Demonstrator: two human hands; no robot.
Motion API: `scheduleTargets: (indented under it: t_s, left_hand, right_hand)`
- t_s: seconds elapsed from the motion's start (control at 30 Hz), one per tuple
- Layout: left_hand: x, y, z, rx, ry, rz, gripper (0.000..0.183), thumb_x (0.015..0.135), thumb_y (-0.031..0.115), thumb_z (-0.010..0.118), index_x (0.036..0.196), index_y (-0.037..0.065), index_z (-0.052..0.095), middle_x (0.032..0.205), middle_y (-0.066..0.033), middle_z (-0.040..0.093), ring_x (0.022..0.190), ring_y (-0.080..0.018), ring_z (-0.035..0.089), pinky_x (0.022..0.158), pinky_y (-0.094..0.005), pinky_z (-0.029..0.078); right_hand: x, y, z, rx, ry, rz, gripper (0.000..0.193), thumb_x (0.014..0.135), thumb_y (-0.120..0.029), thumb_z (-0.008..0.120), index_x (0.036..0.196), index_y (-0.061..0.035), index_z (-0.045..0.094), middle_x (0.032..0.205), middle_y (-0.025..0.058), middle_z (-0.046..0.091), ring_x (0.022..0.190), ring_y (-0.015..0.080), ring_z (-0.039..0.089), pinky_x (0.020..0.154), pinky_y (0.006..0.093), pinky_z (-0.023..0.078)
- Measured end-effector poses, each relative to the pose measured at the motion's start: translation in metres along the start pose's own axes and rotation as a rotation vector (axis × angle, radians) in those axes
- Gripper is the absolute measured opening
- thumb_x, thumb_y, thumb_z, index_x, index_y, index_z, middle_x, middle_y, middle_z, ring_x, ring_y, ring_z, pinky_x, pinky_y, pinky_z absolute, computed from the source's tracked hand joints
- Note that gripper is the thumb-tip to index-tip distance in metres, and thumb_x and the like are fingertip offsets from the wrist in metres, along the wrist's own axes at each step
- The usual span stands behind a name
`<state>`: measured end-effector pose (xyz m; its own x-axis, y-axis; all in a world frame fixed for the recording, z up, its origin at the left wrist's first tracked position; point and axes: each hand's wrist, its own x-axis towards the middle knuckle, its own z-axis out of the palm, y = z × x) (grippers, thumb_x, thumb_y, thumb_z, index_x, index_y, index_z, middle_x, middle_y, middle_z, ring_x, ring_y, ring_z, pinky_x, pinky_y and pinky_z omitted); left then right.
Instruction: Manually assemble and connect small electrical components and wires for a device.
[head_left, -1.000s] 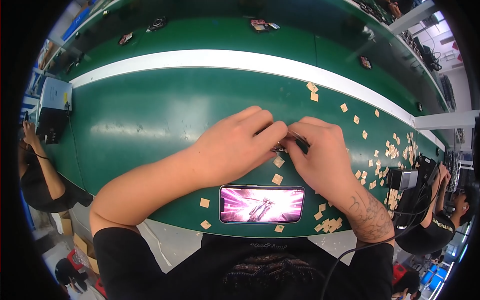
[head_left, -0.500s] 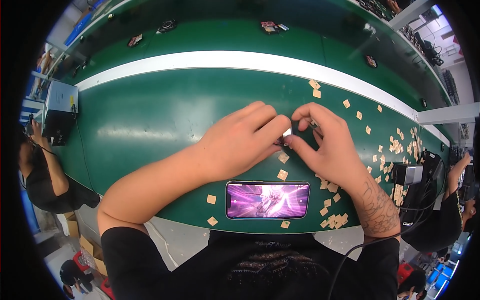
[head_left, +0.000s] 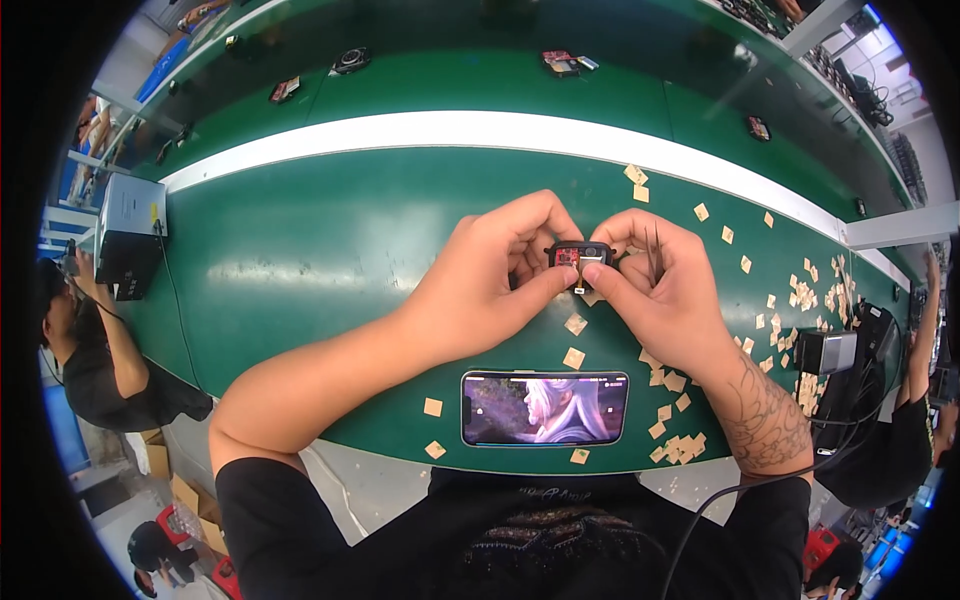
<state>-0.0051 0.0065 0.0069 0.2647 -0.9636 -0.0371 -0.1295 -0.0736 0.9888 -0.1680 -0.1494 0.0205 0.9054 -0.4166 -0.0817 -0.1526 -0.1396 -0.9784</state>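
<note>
A small black electronic housing [head_left: 581, 248] is held up over the green bench, its inner side showing a red circuit board and a pale part with a short tab at the bottom. My left hand [head_left: 503, 265] grips its left side, thumb pressed on the lower edge. My right hand [head_left: 655, 275] pinches the right side between thumb and fingers. Tucked among the right fingers is a thin dark tool like tweezers [head_left: 655, 255], its tip pointing up. Below my hands a phone [head_left: 543, 409] lies on its side, playing an animated picture.
Small tan paper squares [head_left: 685, 447] are scattered over the bench [head_left: 310, 230], thickest at the right. A silver-and-black box [head_left: 828, 350] with cables stands right, a larger grey one [head_left: 130, 225] left. Beyond a white rail [head_left: 430, 130] lie several similar housings [head_left: 562, 64]. People sit at both sides.
The housing has turned so its circuit board shows, where my fingers mostly hid it before. My right hand has closed on its right side. The phone picture differs.
</note>
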Motion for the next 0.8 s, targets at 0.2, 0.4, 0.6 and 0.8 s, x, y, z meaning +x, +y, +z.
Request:
scheduleTargets:
  t_s: [0.2,0.4,0.6,0.8]
  left_hand:
    - [0.004,0.003,0.004,0.059,0.042,-0.020,0.017,0.100,-0.007,0.071,0.112,0.000,0.062,0.106,-0.0044,0.072,0.093,-0.0048,0.065,0.079,-0.0224,0.053]
    - [0.027,-0.007,-0.023,0.312,0.291,0.077,0.017,0.099,-0.002,0.073,0.114,-0.001,0.064,0.095,-0.0019,0.069,0.083,-0.0050,0.061,0.071,-0.0236,0.051]
    - [0.118,-0.016,-0.087,0.666,0.444,0.098,0.023,0.094,0.011,0.078,0.114,0.007,0.068,0.088,-0.0077,0.066,0.081,-0.0215,0.066,0.075,-0.0360,0.053]
    - [0.178,-0.022,-0.091,1.212,0.480,0.267,0.047,0.091,0.028,0.081,0.135,0.015,0.068,0.126,-0.0207,0.066,0.125,-0.0420,0.061,0.108,-0.0501,0.051]
  right_hand:
    - [-0.001,0.001,0.000,-0.022,0.042,0.002,0.015,0.094,0.003,0.077,0.107,-0.0004,0.070,0.087,-0.0013,0.069,0.057,-0.0024,0.036,0.050,0.0220,0.026]
    - [0.005,0.003,-0.014,-0.214,0.188,-0.139,0.022,0.094,-0.007,0.079,0.112,-0.0003,0.068,0.094,0.0029,0.064,0.063,0.0046,0.044,0.054,0.0244,0.036]
    - [0.010,0.019,-0.022,-0.331,0.247,-0.296,0.014,0.104,-0.007,0.066,0.114,0.0016,0.067,0.098,0.0114,0.066,0.073,0.0200,0.061,0.068,0.0338,0.051]
    - [0.018,0.023,-0.037,-0.487,0.298,-0.422,0.013,0.104,-0.007,0.063,0.110,-0.0016,0.073,0.093,0.0133,0.068,0.079,0.0303,0.066,0.073,0.0395,0.053]
